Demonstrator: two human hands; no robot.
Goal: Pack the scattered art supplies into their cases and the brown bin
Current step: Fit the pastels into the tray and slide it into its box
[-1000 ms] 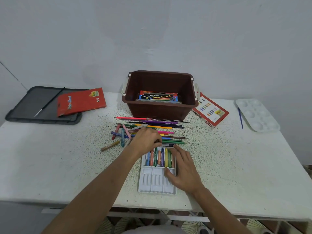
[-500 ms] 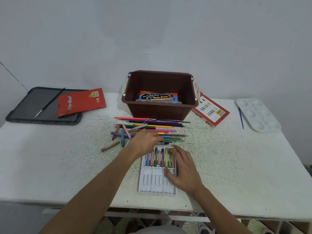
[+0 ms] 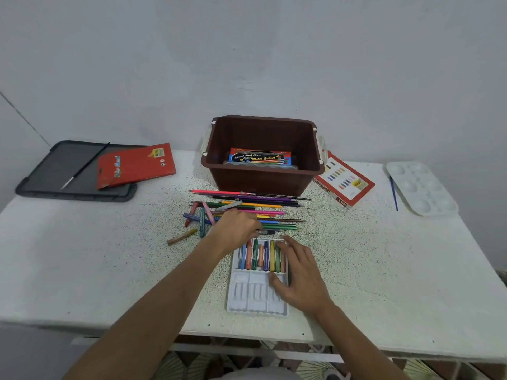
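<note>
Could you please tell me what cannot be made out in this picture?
Head view:
1. Whether the left hand grips anything: its curled fingers face away, over the pencils.
2. The crayon tray's right edge: the right hand rests on it.
3. The brown bin's floor: its front wall and a paint box hide it.
4. The pastel box's print: too small.

I'm reading the dark box [image 3: 260,158] inside the brown bin [image 3: 260,182] first: script lettering, "Special High Class" above what looks like "Water Colours". On the left, the red pack [image 3: 137,165] carries blue lettering running up its face that starts "Color". I can't make out the second word, and its corner labels are too small. The red-edged box [image 3: 346,182] right of the bin shows "OIL PASTELS" along its side, partly cut off. Print on the pencils [image 3: 260,205] is unreadable.
</note>
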